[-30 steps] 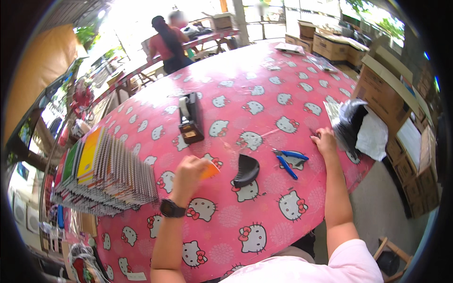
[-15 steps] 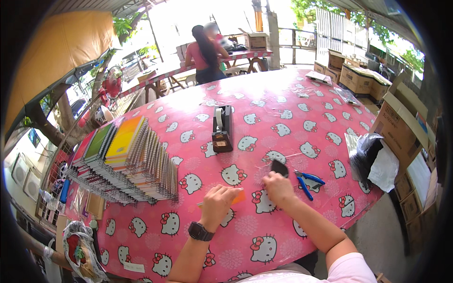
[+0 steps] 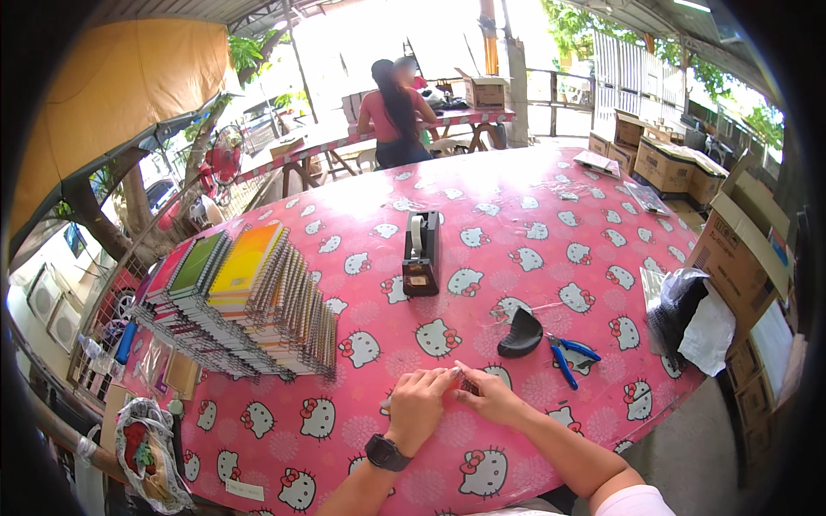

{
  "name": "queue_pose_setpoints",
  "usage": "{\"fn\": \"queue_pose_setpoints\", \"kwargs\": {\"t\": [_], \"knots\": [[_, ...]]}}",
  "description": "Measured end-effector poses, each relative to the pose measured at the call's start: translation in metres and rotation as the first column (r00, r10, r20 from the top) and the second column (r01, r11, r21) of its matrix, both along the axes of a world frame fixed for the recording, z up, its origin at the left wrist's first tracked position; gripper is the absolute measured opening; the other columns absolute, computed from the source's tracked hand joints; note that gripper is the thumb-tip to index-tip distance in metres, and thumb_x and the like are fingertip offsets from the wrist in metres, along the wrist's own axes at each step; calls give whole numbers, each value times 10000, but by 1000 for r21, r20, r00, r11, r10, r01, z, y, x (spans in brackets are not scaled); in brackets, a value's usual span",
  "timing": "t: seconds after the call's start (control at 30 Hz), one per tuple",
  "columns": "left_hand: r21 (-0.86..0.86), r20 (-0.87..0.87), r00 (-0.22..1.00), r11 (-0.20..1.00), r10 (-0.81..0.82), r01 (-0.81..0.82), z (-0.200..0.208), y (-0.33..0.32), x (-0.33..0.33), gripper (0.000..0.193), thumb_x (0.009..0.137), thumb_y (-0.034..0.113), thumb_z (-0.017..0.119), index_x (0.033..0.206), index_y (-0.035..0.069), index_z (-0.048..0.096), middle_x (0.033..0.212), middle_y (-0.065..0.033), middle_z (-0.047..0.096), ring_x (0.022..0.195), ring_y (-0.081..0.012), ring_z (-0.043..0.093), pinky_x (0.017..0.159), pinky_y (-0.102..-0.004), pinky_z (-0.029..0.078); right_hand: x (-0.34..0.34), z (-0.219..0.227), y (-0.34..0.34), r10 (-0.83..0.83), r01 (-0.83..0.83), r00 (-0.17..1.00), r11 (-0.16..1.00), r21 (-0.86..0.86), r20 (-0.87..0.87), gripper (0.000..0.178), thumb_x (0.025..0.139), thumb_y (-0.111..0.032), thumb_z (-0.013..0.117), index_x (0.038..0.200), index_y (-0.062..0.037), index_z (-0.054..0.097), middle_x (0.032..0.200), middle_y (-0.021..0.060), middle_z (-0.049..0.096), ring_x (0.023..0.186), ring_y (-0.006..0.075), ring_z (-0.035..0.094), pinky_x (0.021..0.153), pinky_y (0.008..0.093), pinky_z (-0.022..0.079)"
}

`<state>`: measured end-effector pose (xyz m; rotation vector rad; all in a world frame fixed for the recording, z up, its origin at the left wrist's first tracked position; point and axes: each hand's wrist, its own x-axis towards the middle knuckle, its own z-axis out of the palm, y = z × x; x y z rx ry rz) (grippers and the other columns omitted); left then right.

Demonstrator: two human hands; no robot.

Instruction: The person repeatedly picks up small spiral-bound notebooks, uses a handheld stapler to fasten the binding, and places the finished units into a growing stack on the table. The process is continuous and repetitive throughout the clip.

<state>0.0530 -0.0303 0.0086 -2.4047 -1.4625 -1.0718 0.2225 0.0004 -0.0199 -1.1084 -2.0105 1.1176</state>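
My left hand (image 3: 416, 408), with a black watch at its wrist, is closed over a small flat thing that it mostly covers. Against its fingertips, my right hand (image 3: 487, 397) pinches at the same spot, where a short dark edge (image 3: 469, 387) shows between the two hands. What kind of thing it is stays hidden. Just beyond my right hand lies a black curved object (image 3: 520, 334), beside blue-handled pliers (image 3: 570, 359). A black tape dispenser (image 3: 422, 258) stands farther off at the middle of the table.
Tall stacks of spiral notebooks (image 3: 245, 301) with yellow, green and red covers fill the table's left side. The pink patterned tablecloth (image 3: 379, 331) covers the table. Cardboard boxes (image 3: 731, 258) and plastic wrapping (image 3: 705, 322) stand at the right. A person (image 3: 396, 116) is at a far table.
My right hand has let go of the black curved object, now lying on the table, and has come to my left hand. The orange piece under my left hand is now covered.
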Motion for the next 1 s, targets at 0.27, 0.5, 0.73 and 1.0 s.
{"fn": "queue_pose_setpoints", "kwargs": {"t": [0.27,0.5,0.73,1.0], "knots": [[87,94,995,995,37,-45,-6,7,-5,228,779,35,607,984,97,683,907,-37,685,880,-221,617,804,-364,453,-6,13,-8,-14,16,998,999,32,-65,505,874,-228,644,1295,-3,479,1034,185,625,940,269,626,815,349,478],[-5,184,982,999,-31,33,-8,6,0,175,814,104,628,981,112,679,886,-19,669,869,-195,603,806,-358,407,8,15,0,-119,133,990,961,241,-70,231,860,-179,639,1027,-22,608,793,126,624,700,284,634,631,374,484],[28,166,986,999,-21,16,-10,6,-1,118,815,120,656,931,121,675,876,1,656,833,-196,576,780,-338,373,14,36,0,-100,101,995,995,17,-20,308,935,-211,533,1202,-65,480,831,152,626,748,334,633,674,398,490],[29,161,985,998,-56,52,-15,9,-3,128,782,164,707,903,133,679,847,23,643,820,-173,566,776,-329,367,20,20,10,94,-44,984,952,303,-151,258,918,-72,530,1176,-65,531,962,139,616,852,314,617,726,381,493]]}}
